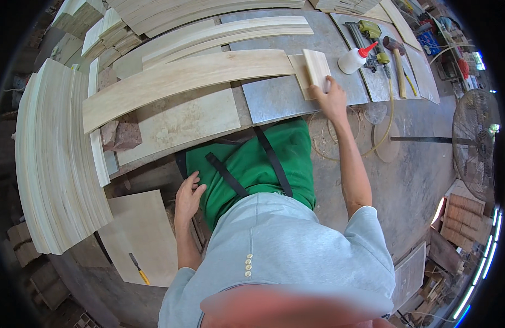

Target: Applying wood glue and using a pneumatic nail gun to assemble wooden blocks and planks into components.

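A fan (473,136) stands on the grey floor (395,202) beside a metal-sheeted tabletop (274,104), where pale boards (187,74) lie and a white bottle (350,62), contents unseen, sits right of the wooden block (317,64) gripped by the right hand (332,101); the left hand (189,198), fingers loosely spread, is empty.

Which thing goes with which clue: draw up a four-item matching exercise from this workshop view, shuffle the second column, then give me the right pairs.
Column one:
1. Squeeze bottle
2. Mallet
3. Pedestal fan
4. Short pale wood piece

Column two:
A. Standing on the floor at the right
B. Held in the fingers of the right hand
C. White, with red at the tip
D. Dark at one end, wood-coloured along the rest

Right pairs: 1-C, 2-D, 3-A, 4-B
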Demonstrator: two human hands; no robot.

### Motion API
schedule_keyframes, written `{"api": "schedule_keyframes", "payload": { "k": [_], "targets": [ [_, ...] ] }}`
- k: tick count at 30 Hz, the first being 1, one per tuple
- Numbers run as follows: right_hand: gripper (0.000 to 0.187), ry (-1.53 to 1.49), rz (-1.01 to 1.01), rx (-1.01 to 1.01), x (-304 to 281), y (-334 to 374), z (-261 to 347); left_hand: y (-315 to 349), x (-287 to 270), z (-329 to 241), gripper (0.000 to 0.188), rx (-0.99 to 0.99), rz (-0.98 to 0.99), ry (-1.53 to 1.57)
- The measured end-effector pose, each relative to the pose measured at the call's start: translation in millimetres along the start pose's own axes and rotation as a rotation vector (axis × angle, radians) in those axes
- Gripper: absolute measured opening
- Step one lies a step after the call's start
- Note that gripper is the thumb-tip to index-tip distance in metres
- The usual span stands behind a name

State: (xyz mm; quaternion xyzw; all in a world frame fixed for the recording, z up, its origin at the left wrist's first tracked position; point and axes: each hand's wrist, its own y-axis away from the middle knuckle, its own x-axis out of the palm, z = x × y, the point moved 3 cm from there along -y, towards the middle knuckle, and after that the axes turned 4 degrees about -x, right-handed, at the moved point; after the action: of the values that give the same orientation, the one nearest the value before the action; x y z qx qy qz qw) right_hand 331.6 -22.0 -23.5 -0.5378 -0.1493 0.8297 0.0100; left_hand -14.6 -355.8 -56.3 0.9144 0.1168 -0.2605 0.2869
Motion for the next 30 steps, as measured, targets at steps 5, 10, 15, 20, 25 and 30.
{"api": "schedule_keyframes", "payload": {
  "k": [5,10,15,20,25,30],
  "targets": [
    [0.076,0.175,0.074,0.053,7.9,6.6,26.2,-2.6,3.5,1.8,0.049,0.006,-0.021,-0.035],
    [0.069,0.206,0.021,0.000,5.6,-2.1,34.8,-9.5,-2.1,-14.8,0.048,0.023,0.012,-0.066],
    [0.073,-0.225,0.066,0.039,0.1,-15.7,10.0,-4.2,-3.7,-56.5,0.050,0.170,0.018,0.060],
    [0.069,-0.934,0.308,0.102,-43.3,41.2,33.0,-28.5,29.7,-147.3,0.075,0.326,0.353,0.581],
    [0.076,-1.245,0.527,0.005,-34.3,89.8,86.8,-75.7,60.1,-223.5,0.111,0.592,0.380,0.894],
    [0.078,-1.334,0.639,0.058,-34.1,82.6,108.2,-92.5,49.9,-235.0,0.106,0.466,0.446,1.017]
  ]
}}
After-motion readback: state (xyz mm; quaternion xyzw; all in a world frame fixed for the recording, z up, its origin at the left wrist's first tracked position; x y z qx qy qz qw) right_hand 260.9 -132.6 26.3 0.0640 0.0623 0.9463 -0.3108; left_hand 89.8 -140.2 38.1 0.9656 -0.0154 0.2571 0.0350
